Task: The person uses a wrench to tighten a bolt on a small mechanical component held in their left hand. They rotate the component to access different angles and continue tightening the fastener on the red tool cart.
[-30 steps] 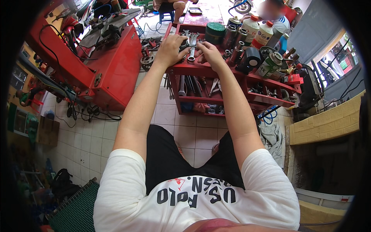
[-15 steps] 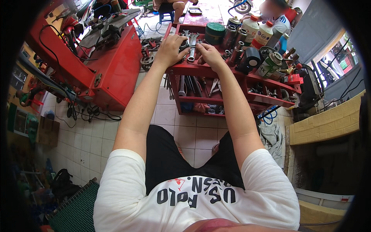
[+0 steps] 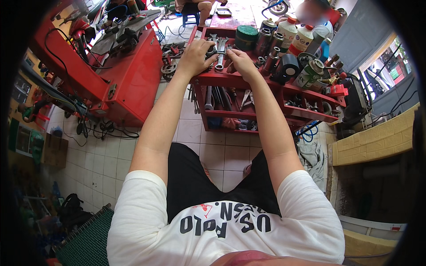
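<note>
Both my hands are over the top tray of a red tool cart [image 3: 235, 80]. My left hand [image 3: 195, 57] is closed around a small metal part [image 3: 220, 52] with a short shaft that runs across to the right. The fingers of my right hand [image 3: 242, 62] pinch its other end, so its exact kind is hidden. Just beneath the part, a combination wrench [image 3: 219, 64] lies lengthwise on the tray, with more wrenches beside it. A green round tin [image 3: 246, 37] stands beyond my right hand.
Metal cylinders [image 3: 263, 41], white bottles [image 3: 287, 32] and a spray can [image 3: 312, 71] crowd the cart's right side. Pliers [image 3: 245, 98] lie on a lower shelf. A red machine [image 3: 133, 80] with cables stands to the left. Another person [image 3: 321, 29] sits beyond the cart.
My right fingertips have shifted very slightly at the metal part. My left hand keeps its hold. The person beyond the cart has moved a little.
</note>
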{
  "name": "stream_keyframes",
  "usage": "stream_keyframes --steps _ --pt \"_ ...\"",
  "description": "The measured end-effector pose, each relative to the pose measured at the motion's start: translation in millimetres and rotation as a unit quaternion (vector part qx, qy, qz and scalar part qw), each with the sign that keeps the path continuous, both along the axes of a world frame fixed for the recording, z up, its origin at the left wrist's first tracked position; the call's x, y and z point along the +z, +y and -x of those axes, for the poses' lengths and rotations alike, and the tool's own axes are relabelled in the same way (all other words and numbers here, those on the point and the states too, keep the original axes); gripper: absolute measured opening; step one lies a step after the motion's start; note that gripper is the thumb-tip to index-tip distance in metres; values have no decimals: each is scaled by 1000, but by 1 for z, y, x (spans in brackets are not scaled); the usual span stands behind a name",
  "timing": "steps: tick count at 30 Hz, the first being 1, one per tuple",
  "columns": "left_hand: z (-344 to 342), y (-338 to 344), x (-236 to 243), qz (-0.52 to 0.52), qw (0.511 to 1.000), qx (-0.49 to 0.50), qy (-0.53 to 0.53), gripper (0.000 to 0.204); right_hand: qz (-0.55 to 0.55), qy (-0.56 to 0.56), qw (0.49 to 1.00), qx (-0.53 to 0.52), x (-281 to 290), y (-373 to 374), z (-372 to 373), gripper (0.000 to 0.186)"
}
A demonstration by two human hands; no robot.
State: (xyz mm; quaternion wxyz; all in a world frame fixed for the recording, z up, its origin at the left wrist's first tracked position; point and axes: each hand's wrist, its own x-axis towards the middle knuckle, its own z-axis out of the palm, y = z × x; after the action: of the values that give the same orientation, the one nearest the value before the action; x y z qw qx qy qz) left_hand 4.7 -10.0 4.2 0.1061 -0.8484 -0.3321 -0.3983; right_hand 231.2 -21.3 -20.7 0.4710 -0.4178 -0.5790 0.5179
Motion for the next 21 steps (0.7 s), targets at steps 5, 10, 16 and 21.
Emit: stream_keyframes --steps 5,10,16,21 --pt "1 2 -1 -5 1000 -2 -2 46 -13 4 1000 -2 0 -2 1 34" --pt "1 2 -1 -8 1000 -1 -1 46 1 4 1000 -4 0 -1 1 31" --pt "0 2 0 -2 1000 0 3 46 -10 7 1000 2 -1 -2 0 29" --pt "0 0 0 1 1000 2 2 46 0 4 1000 0 -1 0 0 27"
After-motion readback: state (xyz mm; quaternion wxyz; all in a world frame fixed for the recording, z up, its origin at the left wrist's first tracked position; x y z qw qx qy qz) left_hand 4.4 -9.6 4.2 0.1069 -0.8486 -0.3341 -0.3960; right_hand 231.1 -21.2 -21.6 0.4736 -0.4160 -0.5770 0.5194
